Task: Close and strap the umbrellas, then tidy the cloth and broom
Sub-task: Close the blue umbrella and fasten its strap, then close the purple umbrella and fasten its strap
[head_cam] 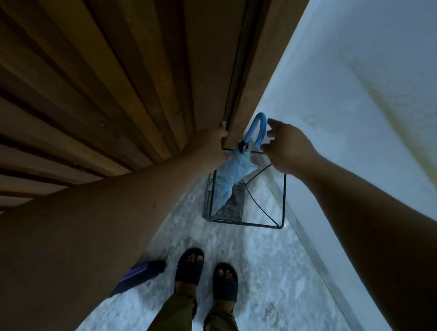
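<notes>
Umbrella [228, 177]: closed, light blue, standing tilted in the wire stand [284, 198], handle up.
Right grip [283, 147]: fingers spread, holding nothing, just right of the handle [258, 127]; nearer hand.
Left grip [211, 144]: against the wooden door [114, 75], just left of the umbrella; finger curl hidden.

Both forearms are bare, with no sleeve, watch or band showing anywhere along them up to the frame edge. The left hand [210, 144] and the right hand [285, 149] wear no gloves, and no rings can be made out in the dim light. At six o'clock the legs are in olive-green trousers [196, 326] whose cuffs end at the ankle. The feet are in dark open-toed slide sandals [190, 266], each with one broad ribbed strap across the instep, toes uncovered.
</notes>
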